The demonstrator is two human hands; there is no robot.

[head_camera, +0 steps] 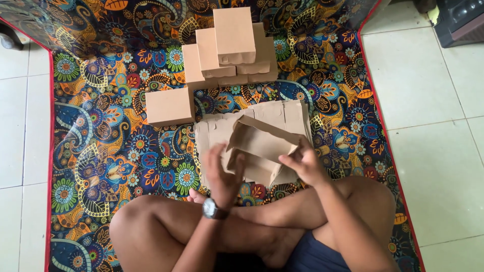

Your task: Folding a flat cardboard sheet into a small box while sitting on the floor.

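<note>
I sit cross-legged on a colourful patterned mat (101,151). Both hands hold a half-formed brown cardboard box (262,143) just above my knees. My left hand (222,174), with a wristwatch on its wrist, grips the box's near left edge. My right hand (302,163) pinches its right end. The box is open and tilted, its flaps loose. Under it lies a stack of flat, unfolded cardboard blanks (275,113) on the mat.
A pile of several finished brown boxes (232,45) stands at the far middle of the mat. One more closed box (170,106) lies left of it. White floor tiles (428,100) surround the mat; a dark object (461,20) sits at the top right.
</note>
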